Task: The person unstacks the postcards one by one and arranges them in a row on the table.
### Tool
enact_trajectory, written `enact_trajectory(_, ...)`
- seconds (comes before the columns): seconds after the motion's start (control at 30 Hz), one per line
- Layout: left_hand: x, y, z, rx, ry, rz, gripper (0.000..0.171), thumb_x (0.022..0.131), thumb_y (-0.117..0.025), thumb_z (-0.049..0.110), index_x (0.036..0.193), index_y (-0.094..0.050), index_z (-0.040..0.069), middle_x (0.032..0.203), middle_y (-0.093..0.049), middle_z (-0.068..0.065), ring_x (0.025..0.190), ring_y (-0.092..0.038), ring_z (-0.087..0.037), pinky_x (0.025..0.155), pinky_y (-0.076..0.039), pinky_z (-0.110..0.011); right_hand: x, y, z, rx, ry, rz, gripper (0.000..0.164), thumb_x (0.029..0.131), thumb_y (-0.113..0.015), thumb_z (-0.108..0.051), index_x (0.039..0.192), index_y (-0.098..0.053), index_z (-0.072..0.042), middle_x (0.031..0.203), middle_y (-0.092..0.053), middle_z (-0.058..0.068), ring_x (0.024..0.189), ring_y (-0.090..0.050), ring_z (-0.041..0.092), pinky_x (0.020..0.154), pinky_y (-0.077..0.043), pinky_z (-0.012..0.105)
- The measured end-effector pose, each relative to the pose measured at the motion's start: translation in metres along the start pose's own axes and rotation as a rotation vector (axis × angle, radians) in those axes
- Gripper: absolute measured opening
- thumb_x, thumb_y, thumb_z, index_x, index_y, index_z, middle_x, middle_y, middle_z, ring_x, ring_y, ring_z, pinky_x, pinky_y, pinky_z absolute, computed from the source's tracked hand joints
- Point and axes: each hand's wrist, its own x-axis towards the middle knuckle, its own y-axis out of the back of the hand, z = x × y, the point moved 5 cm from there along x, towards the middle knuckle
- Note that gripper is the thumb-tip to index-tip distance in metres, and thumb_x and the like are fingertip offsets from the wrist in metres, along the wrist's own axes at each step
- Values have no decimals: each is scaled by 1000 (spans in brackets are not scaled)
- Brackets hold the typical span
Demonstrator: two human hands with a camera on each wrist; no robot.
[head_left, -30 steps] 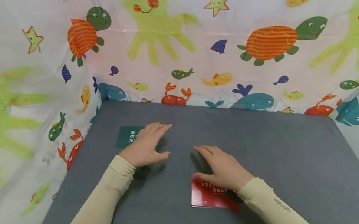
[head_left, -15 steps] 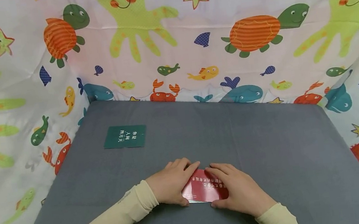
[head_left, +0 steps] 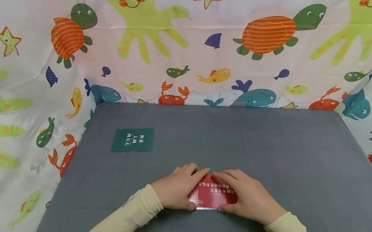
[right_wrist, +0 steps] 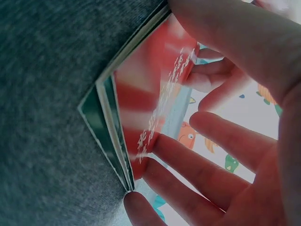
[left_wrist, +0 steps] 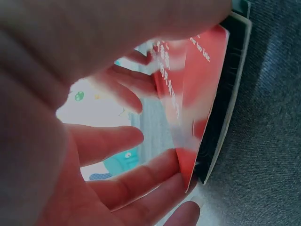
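Note:
A small stack of cards with a red card [head_left: 209, 193] on top lies between my two hands. My left hand [head_left: 177, 189] grips its left side, thumb at the near edge and fingers at the far one. From the right, my right hand [head_left: 249, 195] holds the stack the same way. White lettering runs across the red face. In the right wrist view, dark green cards [right_wrist: 96, 115] show under the red card [right_wrist: 146, 94], their edges slightly fanned apart. The left wrist view also shows a dark card [left_wrist: 223, 113] beneath the red one.
A dark green card [head_left: 132, 140] with white characters lies flat at the back left of the grey table [head_left: 282, 158]. Behind and beside the table hangs a white cloth [head_left: 174, 24] printed with sea animals.
My left hand has left the green card and come to the stack's left side. My right hand has lowered onto its right side. Over the last half second both hands stay nearly still.

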Motion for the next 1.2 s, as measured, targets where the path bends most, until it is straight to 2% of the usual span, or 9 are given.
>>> enact_trajectory(0.13,0,5,-2,-13,1,3,102,82,-93,37,167,-41,16,143,-54,0,126,-52,-15,105,-54,-34,3,2,0,4,-7,2,95,69,-101,-49,152,-61,-29,141,-66,-9,130,-61,15,100,-63,46)
enact_trajectory(0.33,2,13,-7,4,-9,34,104,80,-94,38,166,-41,14,147,-55,-2,132,-52,-16,114,-49,-40,10,9,0,-6,-2,23,96,67,-101,-50,152,-62,-27,141,-66,-7,129,-61,15,100,-63,45)
enact_trajectory(0.53,3,20,-18,4,-5,85,104,80,-94,37,166,-41,10,148,-55,-4,134,-54,-20,117,-46,-45,27,15,-3,-13,41,29,95,69,-101,-50,151,-62,-24,142,-66,-4,131,-61,19,101,-63,47)
enact_trajectory(0.63,4,26,-26,-27,10,104,104,81,-94,34,166,-40,9,151,-54,-6,137,-54,-22,119,-44,-47,40,18,-4,-19,56,24,94,69,-101,-49,150,-63,-21,142,-66,-2,131,-62,21,102,-63,49)
enact_trajectory(0.73,4,36,-43,-74,54,122,104,81,-94,31,167,-39,10,154,-53,-7,138,-52,-23,120,-44,-48,62,20,-6,-17,80,22,91,71,-100,-48,149,-63,-20,142,-66,0,131,-61,23,103,-62,50)
enact_trajectory(0.9,5,56,-84,-153,170,152,108,76,-97,26,167,-40,14,157,-53,-4,137,-52,-26,113,-52,-50,110,14,-12,-34,117,-1,84,78,-94,-50,150,-62,-20,144,-65,2,134,-59,25,105,-60,52)
enact_trajectory(1.03,17,67,-119,-183,213,176,109,76,-97,27,168,-39,19,161,-52,-5,143,-51,-31,114,-53,-56,149,11,-8,-50,90,-17,81,81,-91,-50,151,-62,-20,147,-64,3,137,-58,26,111,-57,52)
enact_trajectory(1.2,24,72,-154,-190,258,194,109,77,-97,27,169,-39,22,166,-48,-8,152,-43,-35,117,-51,-60,185,3,-3,-30,75,-57,81,84,-90,-51,153,-60,-21,149,-62,2,138,-57,26,112,-57,51)
